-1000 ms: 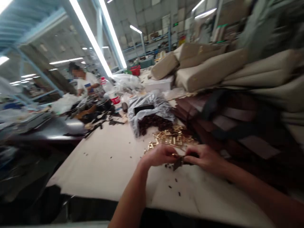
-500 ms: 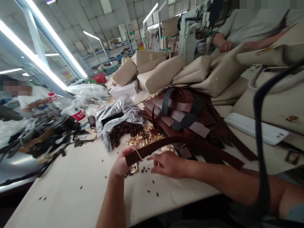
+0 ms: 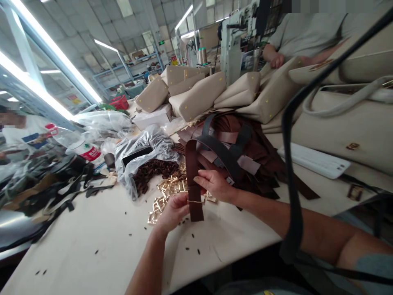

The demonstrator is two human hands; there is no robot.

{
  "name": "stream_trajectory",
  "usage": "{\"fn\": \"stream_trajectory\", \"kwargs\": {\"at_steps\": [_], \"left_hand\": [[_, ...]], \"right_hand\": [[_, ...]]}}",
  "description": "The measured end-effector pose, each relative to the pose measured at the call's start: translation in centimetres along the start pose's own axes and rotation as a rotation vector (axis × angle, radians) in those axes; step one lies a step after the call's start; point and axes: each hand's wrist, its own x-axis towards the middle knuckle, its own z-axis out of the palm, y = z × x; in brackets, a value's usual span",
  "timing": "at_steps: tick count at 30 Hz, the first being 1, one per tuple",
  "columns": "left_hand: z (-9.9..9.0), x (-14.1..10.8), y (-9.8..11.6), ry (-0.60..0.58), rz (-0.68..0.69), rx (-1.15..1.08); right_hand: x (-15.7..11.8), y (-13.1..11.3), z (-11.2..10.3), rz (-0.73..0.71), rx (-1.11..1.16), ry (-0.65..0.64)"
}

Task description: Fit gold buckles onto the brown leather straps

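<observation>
A dark brown leather strap (image 3: 192,164) hangs upright between my hands, its upper part arching over to the right with a black underside showing. Near its lower end a thin gold buckle (image 3: 195,201) sits across it. My left hand (image 3: 172,214) is closed on the strap's left edge at the buckle. Higher up, my right hand (image 3: 216,186) pinches the right edge, some fingertips hidden behind. Gold buckles (image 3: 172,184) lie heaped just behind my left hand. Small black bits (image 3: 193,236) are scattered on the pale tabletop (image 3: 101,221).
Brown straps (image 3: 264,147) are piled behind my right hand. A plastic bag (image 3: 147,143) holds dark brown loops (image 3: 153,174). Beige bags (image 3: 199,96) line the back, near a co-worker's hand (image 3: 277,60). A black strap (image 3: 290,164) crosses the view at right.
The strap has swung from lying sideways to hanging upright. My right hand, which was apart below it with fingers spread, has risen and now grips its edge. The view has shifted slightly.
</observation>
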Motion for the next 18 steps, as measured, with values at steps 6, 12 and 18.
{"fn": "stream_trajectory", "kwargs": {"at_steps": [6,12,18], "left_hand": [[0.7,1.3,-1.6,0.272,0.094,-0.147],[0.3,2.3,-2.4,0.438,0.163,-0.212],[1.2,2.6,-2.6,0.421,0.184,-0.111]], "right_hand": [[0.6,0.1,-0.9,-0.04,0.013,-0.105],[-0.1,1.7,1.3,-0.124,0.061,-0.194],[0.1,3.2,2.7,-0.037,0.335,-0.072]]}}
